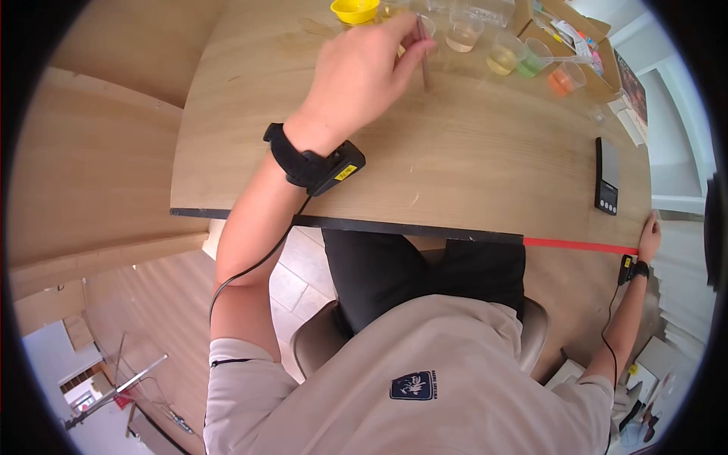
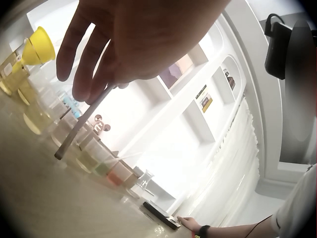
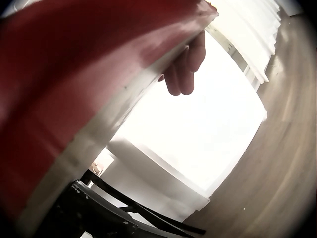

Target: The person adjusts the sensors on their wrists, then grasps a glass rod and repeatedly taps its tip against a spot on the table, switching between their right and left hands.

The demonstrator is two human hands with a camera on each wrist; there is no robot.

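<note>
My left hand [image 1: 356, 76] pinches a thin, dark stick [image 1: 425, 64] over the far part of the wooden table [image 1: 470, 159]. In the left wrist view the stick [image 2: 81, 124] slants down from the fingertips, its lower end close over the tabletop. Just beyond the hand stand clear plastic cups: one with pale pinkish liquid [image 1: 462, 36], one with yellowish liquid [image 1: 502, 59], one green [image 1: 532, 62] and one orange [image 1: 565, 80]. A yellow funnel [image 1: 355, 10] is left of them. My right hand [image 1: 650, 236] rests at the table's right edge, fingers [image 3: 181, 74] hanging loosely beside it.
A black and silver digital scale [image 1: 607, 178] lies near the right edge. Behind the cups is an open cardboard box [image 1: 604, 85] of packaged items. Red tape [image 1: 580, 246] runs along the front edge at right. A wooden panel [image 1: 98, 159] rises at left.
</note>
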